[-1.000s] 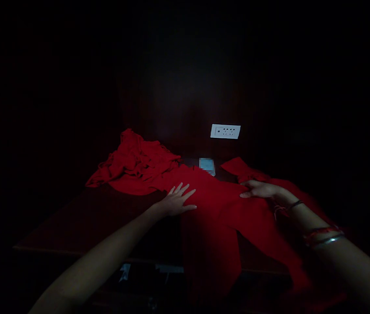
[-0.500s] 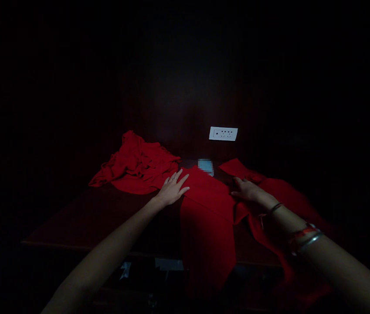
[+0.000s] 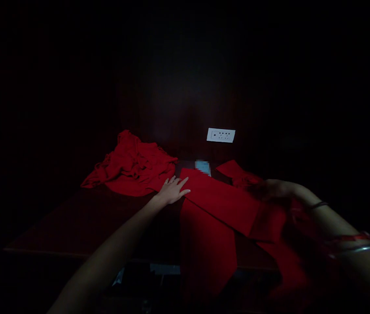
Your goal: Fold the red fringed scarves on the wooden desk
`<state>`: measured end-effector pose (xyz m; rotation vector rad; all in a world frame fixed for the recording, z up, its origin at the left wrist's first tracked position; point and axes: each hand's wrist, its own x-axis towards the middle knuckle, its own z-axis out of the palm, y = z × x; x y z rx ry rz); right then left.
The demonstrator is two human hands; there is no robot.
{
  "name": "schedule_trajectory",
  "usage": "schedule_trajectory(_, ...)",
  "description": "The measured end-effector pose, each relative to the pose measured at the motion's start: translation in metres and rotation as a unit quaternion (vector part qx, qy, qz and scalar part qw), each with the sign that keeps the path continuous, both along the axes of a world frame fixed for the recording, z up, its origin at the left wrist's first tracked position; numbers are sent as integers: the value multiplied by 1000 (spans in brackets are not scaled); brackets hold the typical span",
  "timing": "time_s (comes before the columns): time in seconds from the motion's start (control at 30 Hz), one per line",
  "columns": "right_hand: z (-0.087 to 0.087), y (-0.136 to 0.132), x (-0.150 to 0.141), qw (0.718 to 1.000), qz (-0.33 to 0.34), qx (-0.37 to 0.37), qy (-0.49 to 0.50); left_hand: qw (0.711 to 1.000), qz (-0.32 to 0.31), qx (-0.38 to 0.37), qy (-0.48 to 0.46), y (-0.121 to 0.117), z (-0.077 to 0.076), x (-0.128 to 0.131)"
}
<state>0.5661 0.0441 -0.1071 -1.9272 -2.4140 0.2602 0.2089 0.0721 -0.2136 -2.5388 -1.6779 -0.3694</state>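
A long red cloth (image 3: pixel 217 205) lies across a dark wooden table (image 3: pixel 89 218), and one end hangs over the front edge. My left hand (image 3: pixel 172 190) rests flat on its left edge, fingers spread. My right hand (image 3: pixel 274 190) is on the cloth's right part, dim and smeared by motion, so its fingers do not show. Bangles sit on my right wrist and forearm.
A crumpled red cloth heap (image 3: pixel 129 165) lies at the table's back left. A white socket plate (image 3: pixel 221 135) is on the dark wall behind. A small pale object (image 3: pixel 202 167) sits at the table's back. The room is very dark.
My right hand has slid to the right along the cloth, spreading the fold wider. My left hand has stayed near the cloth's left edge.
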Motion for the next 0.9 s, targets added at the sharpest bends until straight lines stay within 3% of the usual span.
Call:
schedule_trajectory(0.1, -20, 5, -44, 996, -17, 49, -72, 999, -23, 33, 5, -3, 1, 6)
schedule_trajectory(0.2, -47, 9, -96, 992, 35, 109, -61, 998, -52, -22, -11, -7, 0, 6)
schedule_trajectory(0.33, -81, 12, -143, 991, 111, 66, -19, 993, -43, -110, -23, -8, 2, -3)
schedule_trajectory(0.43, -95, 15, -154, 993, 117, 33, -12, 996, -32, -73, -38, -8, 7, -8)
schedule_trajectory(0.57, -89, 24, -147, 991, 109, 79, -3, 995, -79, -37, -47, -10, 10, -3)
schedule_trajectory(0.63, -82, 32, -139, 993, 33, 117, -6, 994, -93, -44, -48, -11, 9, 3)
schedule_trajectory(0.73, -74, 44, -124, 994, -54, 96, -25, 994, -83, -57, -39, -10, 4, 8)
schedule_trajectory(0.83, -70, 50, -116, 996, -51, 64, -37, 993, -96, -63, -24, -7, 4, 3)
schedule_trajectory(0.9, -66, 50, -116, 995, -31, 92, -27, 989, -136, -52, -4, -6, 7, -2)
